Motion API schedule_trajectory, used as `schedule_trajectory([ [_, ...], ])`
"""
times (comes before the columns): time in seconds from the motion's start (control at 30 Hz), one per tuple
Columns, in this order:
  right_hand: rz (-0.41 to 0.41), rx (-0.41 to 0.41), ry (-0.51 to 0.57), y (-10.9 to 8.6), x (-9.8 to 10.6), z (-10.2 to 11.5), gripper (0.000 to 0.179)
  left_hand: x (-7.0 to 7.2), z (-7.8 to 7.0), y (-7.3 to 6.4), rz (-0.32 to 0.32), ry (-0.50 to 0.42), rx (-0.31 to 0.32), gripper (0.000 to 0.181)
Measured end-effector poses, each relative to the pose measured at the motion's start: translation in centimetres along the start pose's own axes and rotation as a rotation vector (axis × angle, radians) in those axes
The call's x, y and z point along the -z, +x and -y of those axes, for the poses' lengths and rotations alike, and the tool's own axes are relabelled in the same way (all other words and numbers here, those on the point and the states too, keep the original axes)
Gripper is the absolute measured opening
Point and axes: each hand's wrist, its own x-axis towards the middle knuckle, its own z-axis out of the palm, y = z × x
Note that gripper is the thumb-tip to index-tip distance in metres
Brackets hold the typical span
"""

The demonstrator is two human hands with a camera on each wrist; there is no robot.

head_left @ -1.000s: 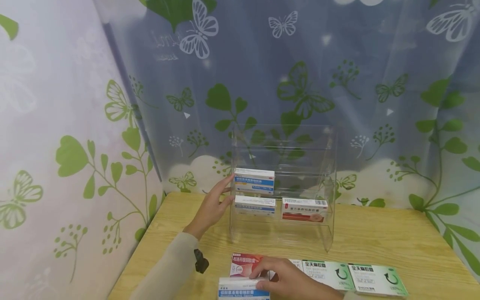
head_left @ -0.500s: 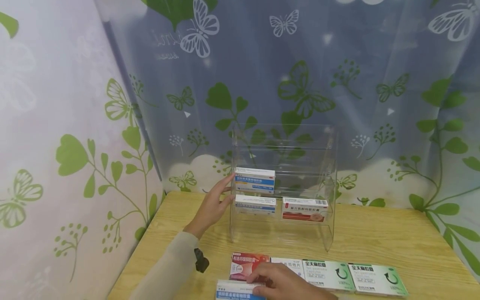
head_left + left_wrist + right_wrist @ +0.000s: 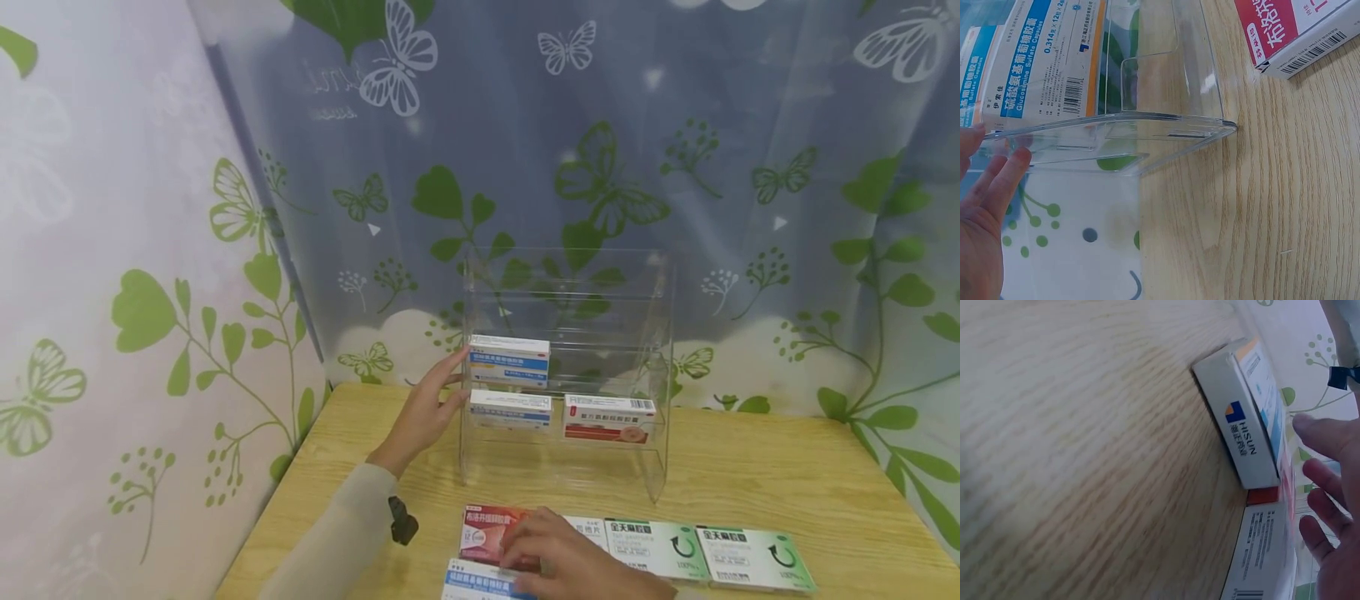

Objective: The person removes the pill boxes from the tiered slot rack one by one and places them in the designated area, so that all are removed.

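We are resting the extended fingers of our left hand (image 3: pixel 422 412) against the left side of the clear rack (image 3: pixel 562 457), right of centre in the head view, gripping nothing. At that frame's bottom, our right hand (image 3: pixel 573 557) is hanging beside a blue-and-white box (image 3: pixel 480 582), which is lying just below a red box (image 3: pixel 486 533). That hand's fingers are bending loosely, holding nothing; we are unable to tell whether they are touching the carton. Two green-and-white boxes (image 3: pixel 652 552) are lying at lower right.
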Motion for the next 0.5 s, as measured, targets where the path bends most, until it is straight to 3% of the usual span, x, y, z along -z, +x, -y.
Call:
schedule_trajectory([
  [0.1,0.01,0.052,-0.081,0.05,0.05,-0.11,0.028,-0.02,0.04,0.0,-0.002,-0.004,0.001,0.073],
  [0.33,0.094,-0.021,-0.104,-0.04,0.25,-0.36,0.037,0.01,0.03,-0.01,0.005,-0.01,0.005,0.073],
  [0.5,0.094,0.007,-0.139,-0.09,0.3,-0.6,0.041,0.04,-0.12,-0.08,0.006,-0.012,0.008,0.073],
])
